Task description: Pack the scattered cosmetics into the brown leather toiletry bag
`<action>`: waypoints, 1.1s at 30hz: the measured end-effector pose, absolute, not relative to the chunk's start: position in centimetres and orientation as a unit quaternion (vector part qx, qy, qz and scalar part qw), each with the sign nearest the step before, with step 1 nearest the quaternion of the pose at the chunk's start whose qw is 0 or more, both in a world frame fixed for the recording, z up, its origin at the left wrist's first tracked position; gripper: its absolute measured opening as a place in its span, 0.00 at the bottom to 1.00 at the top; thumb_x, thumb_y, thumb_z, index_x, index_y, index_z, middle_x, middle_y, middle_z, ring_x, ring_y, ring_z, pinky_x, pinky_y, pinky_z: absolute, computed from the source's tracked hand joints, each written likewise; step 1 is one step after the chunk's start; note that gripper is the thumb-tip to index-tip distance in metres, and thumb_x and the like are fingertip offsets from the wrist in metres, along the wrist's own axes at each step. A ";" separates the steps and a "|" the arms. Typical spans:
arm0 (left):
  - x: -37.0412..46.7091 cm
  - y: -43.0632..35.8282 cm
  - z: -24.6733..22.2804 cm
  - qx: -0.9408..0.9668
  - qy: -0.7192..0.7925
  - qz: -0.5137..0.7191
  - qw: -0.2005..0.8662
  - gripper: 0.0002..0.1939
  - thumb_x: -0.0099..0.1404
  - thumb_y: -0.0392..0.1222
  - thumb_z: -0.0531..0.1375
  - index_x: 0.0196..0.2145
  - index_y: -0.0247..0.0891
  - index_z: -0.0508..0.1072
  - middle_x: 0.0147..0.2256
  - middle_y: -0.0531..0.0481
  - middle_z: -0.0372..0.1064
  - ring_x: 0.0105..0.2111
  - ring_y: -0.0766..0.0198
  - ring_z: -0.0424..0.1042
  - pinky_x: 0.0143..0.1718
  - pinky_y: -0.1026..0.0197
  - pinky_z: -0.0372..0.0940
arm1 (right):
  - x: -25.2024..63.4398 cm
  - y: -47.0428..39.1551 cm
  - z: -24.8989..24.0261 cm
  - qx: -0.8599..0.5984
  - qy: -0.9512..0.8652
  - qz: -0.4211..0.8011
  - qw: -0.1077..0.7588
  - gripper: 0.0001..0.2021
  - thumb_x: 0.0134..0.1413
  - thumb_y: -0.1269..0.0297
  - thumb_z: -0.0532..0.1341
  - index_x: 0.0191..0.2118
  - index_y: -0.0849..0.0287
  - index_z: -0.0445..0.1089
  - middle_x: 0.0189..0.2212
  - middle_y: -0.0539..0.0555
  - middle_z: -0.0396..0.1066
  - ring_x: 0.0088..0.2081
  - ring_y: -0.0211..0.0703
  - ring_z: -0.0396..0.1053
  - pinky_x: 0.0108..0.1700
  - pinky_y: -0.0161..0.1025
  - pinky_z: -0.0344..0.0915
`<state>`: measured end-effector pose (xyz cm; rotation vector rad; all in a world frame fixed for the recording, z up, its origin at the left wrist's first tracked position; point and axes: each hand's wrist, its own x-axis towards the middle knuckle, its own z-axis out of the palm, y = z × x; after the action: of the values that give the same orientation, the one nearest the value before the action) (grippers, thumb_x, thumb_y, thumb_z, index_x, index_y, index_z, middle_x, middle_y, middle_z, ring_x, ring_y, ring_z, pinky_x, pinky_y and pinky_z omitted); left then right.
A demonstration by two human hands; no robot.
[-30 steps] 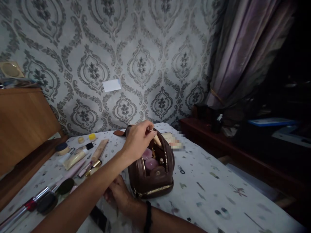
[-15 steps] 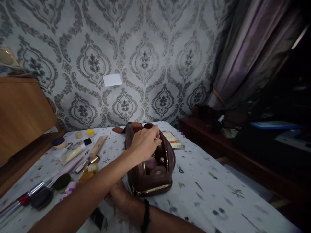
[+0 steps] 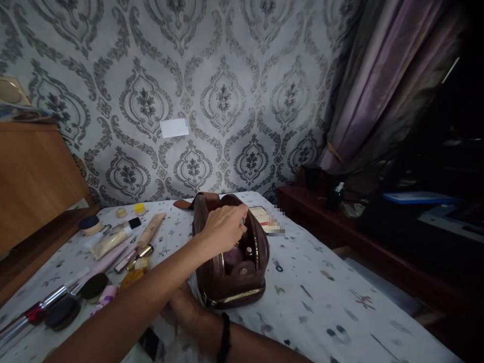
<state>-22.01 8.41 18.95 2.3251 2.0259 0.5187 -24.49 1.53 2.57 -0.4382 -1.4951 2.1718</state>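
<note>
Before me, the left hand point(image 3: 225, 228) reached into an open brown bag point(image 3: 236, 285) on patterned cloth point(image 3: 321, 307), the right hand point(image 3: 185, 306) half hidden, neither's grip discernible, with a mauve item point(image 3: 235, 255) inside and many cosmetics point(image 3: 111, 244) outside, left.

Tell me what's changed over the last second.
The left hand has moved down and right, deeper into the brown bag; the pale item it held is now hidden, so any release can't be told. The right hand and bag stayed about put.
</note>
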 end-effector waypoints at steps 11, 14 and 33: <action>-22.4 8.8 18.7 0.751 0.632 0.191 0.020 0.06 0.62 0.35 0.60 0.39 0.40 0.70 0.36 0.49 0.74 0.37 0.56 0.73 0.36 0.59 0.63 | -24.3 1.4 3.2 -0.184 -0.510 0.801 0.255 0.17 0.40 0.48 0.63 0.26 0.55 0.60 0.13 0.41 0.57 0.16 0.32 0.53 0.20 0.32 0.50; -22.3 8.6 18.8 0.756 0.634 0.163 0.016 0.08 0.61 0.36 0.60 0.40 0.41 0.70 0.38 0.48 0.75 0.39 0.54 0.74 0.36 0.59 0.63 | -24.5 1.4 3.0 -0.183 -0.506 0.803 0.255 0.19 0.40 0.46 0.64 0.26 0.54 0.59 0.13 0.41 0.56 0.16 0.32 0.54 0.20 0.33 0.50; -22.7 8.7 19.2 0.748 0.616 0.239 0.063 0.05 0.61 0.30 0.61 0.33 0.37 0.76 0.33 0.49 0.75 0.36 0.59 0.72 0.38 0.61 0.64 | -25.1 1.5 1.7 -0.160 -0.509 0.806 0.256 0.18 0.46 0.48 0.64 0.23 0.58 0.63 0.13 0.43 0.60 0.15 0.31 0.55 0.19 0.31 0.50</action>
<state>-22.70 8.71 19.18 2.2601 1.8615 0.7218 -25.10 1.45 1.72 -0.4345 -1.3801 2.1878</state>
